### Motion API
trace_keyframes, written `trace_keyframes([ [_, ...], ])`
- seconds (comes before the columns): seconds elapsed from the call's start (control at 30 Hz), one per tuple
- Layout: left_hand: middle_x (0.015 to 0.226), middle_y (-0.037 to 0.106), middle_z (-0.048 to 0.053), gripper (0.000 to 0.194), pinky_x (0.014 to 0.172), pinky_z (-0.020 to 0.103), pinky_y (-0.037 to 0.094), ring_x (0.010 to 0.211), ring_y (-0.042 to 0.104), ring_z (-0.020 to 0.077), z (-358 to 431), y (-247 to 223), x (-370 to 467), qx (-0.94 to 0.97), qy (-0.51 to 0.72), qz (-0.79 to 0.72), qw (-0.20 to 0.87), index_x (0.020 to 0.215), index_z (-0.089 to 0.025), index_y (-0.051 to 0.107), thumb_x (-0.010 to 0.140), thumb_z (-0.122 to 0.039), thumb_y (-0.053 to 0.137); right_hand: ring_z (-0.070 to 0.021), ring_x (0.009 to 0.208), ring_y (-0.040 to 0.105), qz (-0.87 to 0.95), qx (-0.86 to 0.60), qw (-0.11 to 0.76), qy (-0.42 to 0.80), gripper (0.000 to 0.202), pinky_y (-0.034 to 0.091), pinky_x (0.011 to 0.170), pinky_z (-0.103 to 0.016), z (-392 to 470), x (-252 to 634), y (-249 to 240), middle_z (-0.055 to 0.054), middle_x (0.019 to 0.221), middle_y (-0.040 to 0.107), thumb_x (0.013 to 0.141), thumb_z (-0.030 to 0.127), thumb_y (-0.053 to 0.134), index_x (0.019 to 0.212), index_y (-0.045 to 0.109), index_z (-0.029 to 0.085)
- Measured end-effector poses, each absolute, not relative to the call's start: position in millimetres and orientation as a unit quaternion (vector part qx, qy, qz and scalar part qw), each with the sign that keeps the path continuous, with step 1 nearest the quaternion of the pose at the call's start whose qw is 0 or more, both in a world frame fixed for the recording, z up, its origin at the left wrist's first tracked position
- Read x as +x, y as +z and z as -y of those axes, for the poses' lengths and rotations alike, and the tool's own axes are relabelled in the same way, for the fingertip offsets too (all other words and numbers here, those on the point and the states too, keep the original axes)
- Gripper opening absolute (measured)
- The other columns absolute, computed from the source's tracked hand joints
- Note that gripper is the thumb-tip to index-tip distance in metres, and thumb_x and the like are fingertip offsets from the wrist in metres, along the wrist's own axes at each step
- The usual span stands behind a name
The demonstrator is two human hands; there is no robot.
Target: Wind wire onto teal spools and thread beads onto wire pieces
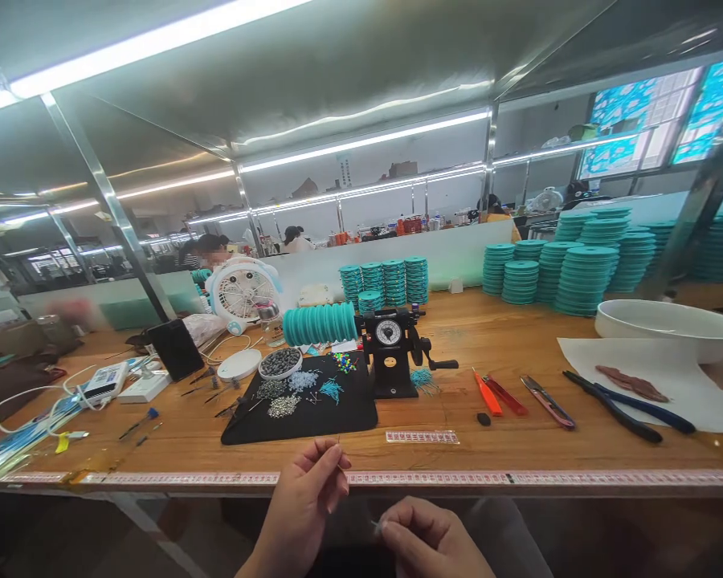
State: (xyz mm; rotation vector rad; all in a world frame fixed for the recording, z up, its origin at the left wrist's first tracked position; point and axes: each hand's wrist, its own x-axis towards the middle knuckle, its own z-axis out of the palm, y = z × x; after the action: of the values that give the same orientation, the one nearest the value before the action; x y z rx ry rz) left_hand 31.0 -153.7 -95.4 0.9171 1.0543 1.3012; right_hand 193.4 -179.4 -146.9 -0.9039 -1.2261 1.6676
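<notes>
My left hand (307, 498) is raised in front of the table's edge, thumb and fingers pinched together. A thin dark tip shows above its fingertips, too fine to name. Lower and to the right, my right hand (430, 536) pinches a small pale piece (376, 526) between thumb and forefinger. The hands are apart. Beyond them lies a black mat (337, 417) bearing a bowl of dark grey pellets (281, 362), silvery small parts (283, 406), light blue bits (303, 380), teal strands (332, 391) and coloured beads (345, 363).
A black hand-cranked winder (389, 353) with a row of teal spools (319, 323) stands behind the mat. To the right lie an orange tool (487, 393), a cutter knife (548, 401) and dark-handled pliers (627, 405). A measuring tape (434, 478) runs along the front edge.
</notes>
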Motion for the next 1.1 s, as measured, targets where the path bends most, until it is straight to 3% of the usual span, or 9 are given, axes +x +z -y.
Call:
trace_keyframes([
  [0.1, 0.066, 0.061, 0.0, 0.028, 0.039, 0.013, 0.028, 0.045, 0.043, 0.0027, 166, -99, 34, 0.318, 0.582, -0.423, 0.618, 0.073, -0.012, 0.061, 0.063, -0.032, 0.078, -0.0069, 0.041, 0.046, 0.509, -0.346, 0.444, 0.651, 0.047, 0.035, 0.04, -0.019, 175, 185, -136, -0.008, 0.078, 0.067, 0.069, 0.061, 0.065, 0.068, 0.065, 0.014],
  [0.17, 0.064, 0.061, -0.001, 0.029, 0.04, 0.014, 0.031, 0.042, 0.041, 0.0021, 169, -105, 35, 0.284, 0.588, -0.415, 0.634, 0.072, -0.014, 0.06, 0.061, -0.032, 0.08, -0.0075, 0.045, 0.051, 0.508, -0.336, 0.472, 0.638, 0.048, 0.039, 0.038, -0.02, 172, 179, -132, -0.013, 0.105, 0.064, 0.069, 0.061, 0.065, 0.065, 0.066, 0.013],
  [0.23, 0.061, 0.061, -0.001, 0.03, 0.04, 0.015, 0.032, 0.04, 0.04, 0.0022, 171, -113, 34, 0.277, 0.586, -0.406, 0.644, 0.071, -0.014, 0.06, 0.061, -0.034, 0.08, -0.0141, 0.059, 0.059, 0.493, -0.327, 0.498, 0.634, 0.048, 0.041, 0.039, -0.019, 169, 174, -129, -0.015, 0.113, 0.061, 0.068, 0.06, 0.067, 0.065, 0.067, 0.013],
  [0.33, 0.059, 0.061, -0.001, 0.031, 0.038, 0.014, 0.03, 0.04, 0.042, 0.0029, 173, -121, 33, 0.291, 0.586, -0.405, 0.638, 0.073, -0.015, 0.061, 0.061, -0.036, 0.08, -0.0243, 0.083, 0.061, 0.485, -0.319, 0.511, 0.633, 0.046, 0.041, 0.04, -0.017, 165, 170, -125, -0.015, 0.103, 0.064, 0.068, 0.058, 0.068, 0.067, 0.069, 0.012],
  [0.47, 0.063, 0.064, 0.001, 0.034, 0.036, 0.012, 0.031, 0.043, 0.049, 0.0045, 175, -124, 32, 0.32, 0.579, -0.42, 0.621, 0.072, -0.014, 0.062, 0.059, -0.038, 0.082, -0.0173, 0.065, 0.061, 0.492, -0.33, 0.517, 0.617, 0.042, 0.041, 0.042, -0.02, 162, 170, -121, -0.013, 0.096, 0.067, 0.073, 0.055, 0.066, 0.07, 0.069, 0.012],
  [0.67, 0.057, 0.061, 0.002, 0.037, 0.029, 0.012, 0.03, 0.041, 0.052, 0.0087, 181, -118, 30, 0.4, 0.494, -0.435, 0.638, 0.083, -0.014, 0.063, 0.063, -0.041, 0.078, -0.0229, 0.085, 0.064, 0.604, -0.338, 0.536, 0.483, 0.023, 0.048, 0.079, -0.032, 166, 177, -119, -0.01, 0.088, 0.071, 0.082, 0.037, 0.062, 0.073, 0.071, 0.017],
  [0.87, 0.046, 0.056, 0.001, 0.035, 0.031, 0.011, 0.021, 0.033, 0.04, 0.0028, 190, -115, 31, 0.404, 0.418, -0.44, 0.685, 0.068, -0.012, 0.062, 0.066, -0.045, 0.074, -0.0205, 0.079, 0.065, 0.641, -0.313, 0.551, 0.433, 0.019, 0.05, 0.073, -0.028, 177, 175, -128, -0.009, 0.083, 0.071, 0.082, 0.03, 0.06, 0.072, 0.071, 0.019],
  [0.97, 0.051, 0.057, 0.001, 0.037, 0.033, 0.013, 0.021, 0.036, 0.043, 0.0039, 194, -119, 30, 0.377, 0.403, -0.452, 0.701, 0.066, -0.013, 0.059, 0.064, -0.045, 0.076, -0.0215, 0.083, 0.066, 0.63, -0.316, 0.555, 0.443, 0.021, 0.051, 0.073, -0.027, 183, 176, -135, -0.008, 0.079, 0.071, 0.083, 0.032, 0.06, 0.069, 0.07, 0.02],
  [1.1, 0.061, 0.061, 0.002, 0.032, 0.038, 0.017, 0.028, 0.042, 0.046, 0.0074, 192, -108, 14, 0.487, 0.39, -0.529, 0.575, 0.075, -0.015, 0.06, 0.074, -0.047, 0.065, -0.0237, 0.097, 0.063, 0.615, -0.353, 0.555, 0.436, 0.027, 0.049, 0.081, -0.028, 188, 186, -150, -0.007, 0.081, 0.071, 0.085, 0.034, 0.057, 0.064, 0.065, 0.02],
])
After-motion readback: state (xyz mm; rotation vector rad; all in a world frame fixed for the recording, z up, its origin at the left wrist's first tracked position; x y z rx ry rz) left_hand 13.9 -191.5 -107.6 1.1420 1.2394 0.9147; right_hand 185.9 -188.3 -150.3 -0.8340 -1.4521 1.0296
